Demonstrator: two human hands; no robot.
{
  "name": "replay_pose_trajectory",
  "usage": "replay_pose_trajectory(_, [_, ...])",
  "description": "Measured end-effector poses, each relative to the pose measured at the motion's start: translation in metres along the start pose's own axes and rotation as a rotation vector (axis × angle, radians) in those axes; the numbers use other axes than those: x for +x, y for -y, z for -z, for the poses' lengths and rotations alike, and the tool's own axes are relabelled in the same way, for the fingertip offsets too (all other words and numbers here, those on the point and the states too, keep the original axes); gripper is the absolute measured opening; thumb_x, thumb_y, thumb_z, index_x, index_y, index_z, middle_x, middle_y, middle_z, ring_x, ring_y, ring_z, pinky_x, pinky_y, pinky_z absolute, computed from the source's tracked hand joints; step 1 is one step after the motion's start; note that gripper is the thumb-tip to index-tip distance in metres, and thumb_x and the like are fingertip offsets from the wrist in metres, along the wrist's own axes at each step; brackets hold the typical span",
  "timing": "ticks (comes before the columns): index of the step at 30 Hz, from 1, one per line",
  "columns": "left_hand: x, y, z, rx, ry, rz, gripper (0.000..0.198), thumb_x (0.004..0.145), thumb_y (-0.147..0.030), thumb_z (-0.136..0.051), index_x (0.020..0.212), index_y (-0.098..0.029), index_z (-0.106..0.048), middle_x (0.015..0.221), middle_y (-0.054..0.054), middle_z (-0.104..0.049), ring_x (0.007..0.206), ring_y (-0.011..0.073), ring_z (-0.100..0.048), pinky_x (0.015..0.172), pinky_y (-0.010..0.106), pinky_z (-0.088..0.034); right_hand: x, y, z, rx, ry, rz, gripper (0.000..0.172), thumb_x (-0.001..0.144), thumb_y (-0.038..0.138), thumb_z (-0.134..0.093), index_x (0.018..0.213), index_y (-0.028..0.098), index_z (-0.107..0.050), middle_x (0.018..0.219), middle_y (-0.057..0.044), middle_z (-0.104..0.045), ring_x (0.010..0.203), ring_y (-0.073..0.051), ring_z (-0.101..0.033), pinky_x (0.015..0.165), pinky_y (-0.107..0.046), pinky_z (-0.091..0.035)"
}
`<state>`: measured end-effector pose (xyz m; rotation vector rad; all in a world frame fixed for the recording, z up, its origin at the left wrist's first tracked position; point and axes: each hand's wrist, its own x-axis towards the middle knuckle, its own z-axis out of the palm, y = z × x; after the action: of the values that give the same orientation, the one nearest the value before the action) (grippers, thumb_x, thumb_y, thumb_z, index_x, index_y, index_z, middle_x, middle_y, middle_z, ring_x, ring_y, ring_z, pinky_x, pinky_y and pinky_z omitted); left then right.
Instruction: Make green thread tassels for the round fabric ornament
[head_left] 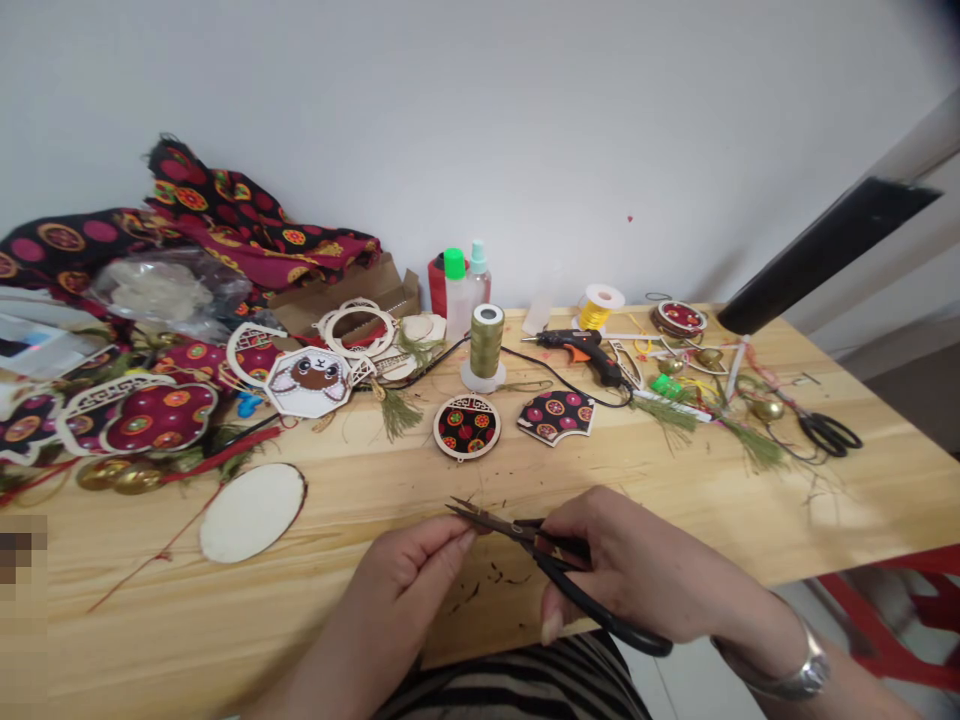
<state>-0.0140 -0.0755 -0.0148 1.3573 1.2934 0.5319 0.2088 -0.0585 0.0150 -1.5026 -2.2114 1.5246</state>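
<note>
My right hand (626, 565) grips a pair of black-handled scissors (517, 530), its fingers in the handle loops. The blades point left and stand a little apart over the fingertips of my left hand (409, 580). That hand is closed in a pinch; a small dark bit shows at its fingertips, too small to name. Dark scraps (491, 578) lie on the table below the blades. Just beyond the hands are a round fabric-covered wooden piece (466, 428) and an angular fabric-covered piece (556, 414).
Behind stand a green thread spool (487, 345), a glue gun (581, 350) and bottles (456, 300). Patterned cloth (247, 220) and wooden ornaments (307, 382) crowd the left. Tassels, a second pair of scissors (829, 433) and a black tube (825, 255) are at right. A white oval (253, 512) lies left.
</note>
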Motion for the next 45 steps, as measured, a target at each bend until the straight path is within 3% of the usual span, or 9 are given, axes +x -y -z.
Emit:
replay_pose_trajectory(11, [0.001,-0.001,-0.001,-0.112,-0.072,0.035,0.024,0.082,-0.032,-0.054,0.095,-0.03,-0.074,0.088,-0.001,-0.073,0.094,0.0202,-0.06,0.082,0.025,-0.042,-0.007,-0.004,0.0,-0.054,-0.056,-0.004,0.016,0.079,0.028,-0.056,0.069,0.02,-0.066,0.058,0.004,-0.06,0.05,-0.008,-0.042,0.044,-0.02,-0.026])
replay_pose_trajectory(14, [0.002,-0.002,-0.001,-0.202,-0.175,0.12,0.02,0.077,-0.035,-0.061,0.087,-0.026,-0.076,0.069,0.0,-0.069,0.074,0.0171,-0.059,0.069,0.023,-0.043,-0.017,-0.011,0.006,-0.277,-0.183,-0.048,0.013,0.074,0.029,-0.062,0.065,0.02,-0.064,0.06,0.003,-0.061,0.054,-0.01,-0.05,0.048,-0.02,-0.031])
replay_pose_trajectory(17, [0.003,-0.004,-0.002,-0.31,-0.218,0.235,0.029,0.072,-0.042,-0.064,0.088,-0.02,-0.075,0.043,-0.006,-0.043,0.044,0.0093,-0.037,0.044,0.019,-0.031,-0.028,-0.03,0.014,-0.539,-0.26,-0.106,0.01,0.072,0.03,-0.065,0.07,0.021,-0.063,0.069,0.0,-0.064,0.061,-0.015,-0.058,0.054,-0.024,-0.036])
replay_pose_trajectory(21, [0.003,-0.006,-0.004,-0.488,-0.175,0.327,0.041,0.067,-0.048,-0.067,0.092,-0.015,-0.072,0.044,-0.011,-0.024,0.041,0.0057,-0.015,0.039,0.019,-0.012,-0.044,-0.063,0.026,-0.71,-0.281,-0.215,0.009,0.077,0.024,-0.056,0.082,0.02,-0.062,0.078,-0.005,-0.064,0.066,-0.02,-0.061,0.058,-0.029,-0.042])
replay_pose_trajectory(26, [0.007,-0.004,-0.006,-0.63,-0.11,0.331,0.037,0.067,-0.045,-0.069,0.089,-0.015,-0.07,0.043,-0.012,-0.022,0.041,0.005,-0.011,0.039,0.02,-0.01,-0.056,-0.088,0.042,-0.66,-0.335,-0.162,0.018,0.082,0.025,-0.049,0.095,0.02,-0.061,0.098,-0.008,-0.06,0.088,-0.021,-0.06,0.075,-0.033,-0.047])
replay_pose_trajectory(29, [0.008,-0.002,-0.006,-0.658,-0.09,0.334,0.036,0.068,-0.045,-0.068,0.089,-0.016,-0.069,0.043,-0.013,-0.022,0.04,0.0046,-0.01,0.039,0.02,-0.009,-0.055,-0.09,0.048,-0.654,-0.332,-0.189,0.017,0.082,0.025,-0.049,0.091,0.02,-0.062,0.09,-0.008,-0.06,0.08,-0.02,-0.06,0.072,-0.033,-0.047])
replay_pose_trajectory(33, [0.008,-0.002,-0.006,-0.689,-0.049,0.32,0.033,0.071,-0.042,-0.067,0.09,-0.015,-0.068,0.043,-0.012,-0.023,0.04,0.0046,-0.011,0.039,0.021,-0.009,-0.043,-0.069,0.041,-0.773,-0.529,-0.281,0.008,0.076,0.022,-0.055,0.075,0.018,-0.063,0.074,-0.01,-0.059,0.072,-0.026,-0.059,0.067,-0.04,-0.047])
replay_pose_trajectory(38, [0.006,-0.003,-0.006,-0.72,0.04,0.336,0.031,0.073,-0.04,-0.066,0.09,-0.015,-0.068,0.041,-0.012,-0.026,0.038,0.0042,-0.013,0.039,0.021,-0.009,-0.008,-0.021,0.005,-0.206,-0.598,0.209,0.037,0.084,0.025,-0.055,0.121,0.027,-0.051,0.116,-0.006,-0.056,0.104,-0.022,-0.054,0.089,-0.038,-0.046])
replay_pose_trajectory(45, [0.003,0.002,-0.007,-0.792,0.136,0.308,0.019,0.078,-0.034,-0.064,0.084,-0.016,-0.067,0.041,-0.011,-0.029,0.038,0.0038,-0.013,0.039,0.02,-0.009,0.032,0.01,-0.021,0.144,-0.264,0.548,0.042,0.076,0.014,-0.067,0.116,0.026,-0.059,0.115,-0.004,-0.055,0.111,-0.015,-0.049,0.096,-0.029,-0.041])
